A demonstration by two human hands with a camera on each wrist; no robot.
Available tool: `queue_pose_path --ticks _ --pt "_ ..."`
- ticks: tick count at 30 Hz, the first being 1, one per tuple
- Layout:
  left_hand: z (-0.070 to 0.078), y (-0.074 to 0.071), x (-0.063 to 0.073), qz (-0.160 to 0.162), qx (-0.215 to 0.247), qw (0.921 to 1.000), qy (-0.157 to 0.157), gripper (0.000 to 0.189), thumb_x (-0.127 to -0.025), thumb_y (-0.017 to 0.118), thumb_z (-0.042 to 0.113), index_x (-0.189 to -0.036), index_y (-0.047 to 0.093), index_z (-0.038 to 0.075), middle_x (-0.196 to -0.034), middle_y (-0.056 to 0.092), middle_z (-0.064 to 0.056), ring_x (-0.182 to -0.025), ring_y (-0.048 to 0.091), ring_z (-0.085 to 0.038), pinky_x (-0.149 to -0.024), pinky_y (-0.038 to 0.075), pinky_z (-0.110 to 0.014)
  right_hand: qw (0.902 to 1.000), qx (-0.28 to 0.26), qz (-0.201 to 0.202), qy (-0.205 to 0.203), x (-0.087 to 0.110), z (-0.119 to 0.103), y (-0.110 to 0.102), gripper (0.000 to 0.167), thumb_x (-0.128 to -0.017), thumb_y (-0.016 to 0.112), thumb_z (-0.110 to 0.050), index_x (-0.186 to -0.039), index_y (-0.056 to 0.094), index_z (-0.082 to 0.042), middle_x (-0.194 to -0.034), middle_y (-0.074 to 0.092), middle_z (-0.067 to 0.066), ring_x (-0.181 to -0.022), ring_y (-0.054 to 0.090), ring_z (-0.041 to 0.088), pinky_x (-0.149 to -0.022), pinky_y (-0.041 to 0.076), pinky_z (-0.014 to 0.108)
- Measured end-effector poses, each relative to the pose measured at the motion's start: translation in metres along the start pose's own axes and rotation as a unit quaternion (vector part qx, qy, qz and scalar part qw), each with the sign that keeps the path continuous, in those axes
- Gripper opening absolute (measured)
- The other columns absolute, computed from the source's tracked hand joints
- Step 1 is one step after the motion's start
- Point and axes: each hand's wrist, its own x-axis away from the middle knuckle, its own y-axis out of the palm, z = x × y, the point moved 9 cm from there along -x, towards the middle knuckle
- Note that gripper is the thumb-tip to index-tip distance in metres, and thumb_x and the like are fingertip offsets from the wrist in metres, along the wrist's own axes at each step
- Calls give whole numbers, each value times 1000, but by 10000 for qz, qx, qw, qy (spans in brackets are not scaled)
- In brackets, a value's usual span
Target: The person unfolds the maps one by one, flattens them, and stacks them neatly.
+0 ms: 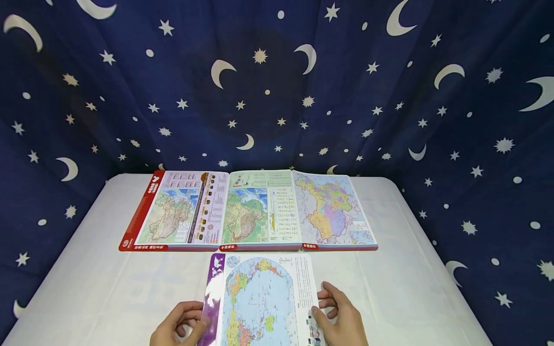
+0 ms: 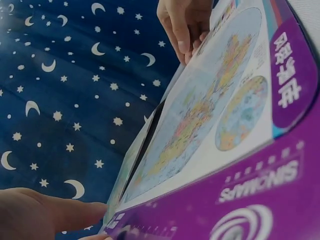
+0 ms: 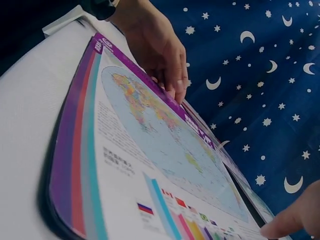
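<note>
A world map (image 1: 270,288) with a purple left border lies near the front of the table. My left hand (image 1: 179,324) pinches that purple border, its thumb on top. At the opposite edge my right hand (image 1: 342,317) grips the map with its thumb on the white margin and its other fingers bent beside the edge. Layered purple, red and teal strips (image 3: 78,165) show along the near side in the right wrist view. The map's near end falls outside the head view. Rows of small flags are printed on one margin in the right wrist view.
Behind lie three maps side by side: a red-bordered map (image 1: 173,211), a green relief map (image 1: 246,221) and a multicoloured map (image 1: 331,209). They rest on a white-covered table (image 1: 402,269). A dark blue curtain (image 1: 268,115) with moons and stars hangs behind and along both sides.
</note>
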Motion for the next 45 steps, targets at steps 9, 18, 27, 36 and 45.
queue_pose_path --ticks 9,18,27,36,45 --pt "-16 13 -4 -834 2090 9737 -350 57 -84 79 -4 -133 50 -5 -90 75 -14 -66 67 -14 -61 59 -27 9913 -1134 -276 608 -6 14 5 47 -89 77 2 -134 63 5 -110 71 7 -90 66 7 -77 58 19" --pt "-22 9 -5 -617 2581 9636 -329 54 -81 81 -5 -128 57 -13 -91 77 -17 -69 72 -17 -64 62 -29 9788 -1770 -288 993 -11 17 7 31 -89 78 2 -120 71 2 -100 72 10 -85 68 13 -75 59 21" --pt "-9 3 0 -353 2611 9640 -369 49 -81 82 -5 -125 61 -10 -95 78 -20 -77 79 -29 -66 65 -42 9809 -1774 18 798 -10 9 1 30 -89 81 -2 -119 74 1 -98 72 9 -83 70 12 -76 60 21" --pt "-2 2 -10 -423 2709 9584 -788 50 -89 80 0 -134 59 -5 -100 79 -17 -83 80 -30 -67 65 -44 9855 -1664 215 245 -9 -8 -3 41 -90 81 -1 -129 73 -6 -101 74 8 -83 71 13 -72 62 24" --pt "9 -1 -21 -401 2385 9693 -454 50 -87 85 8 -131 64 -2 -96 81 -12 -45 55 -10 -39 46 -26 9895 -1365 414 -253 -8 -15 -3 46 -89 81 0 -133 70 -7 -98 73 2 -84 67 9 -69 61 23"
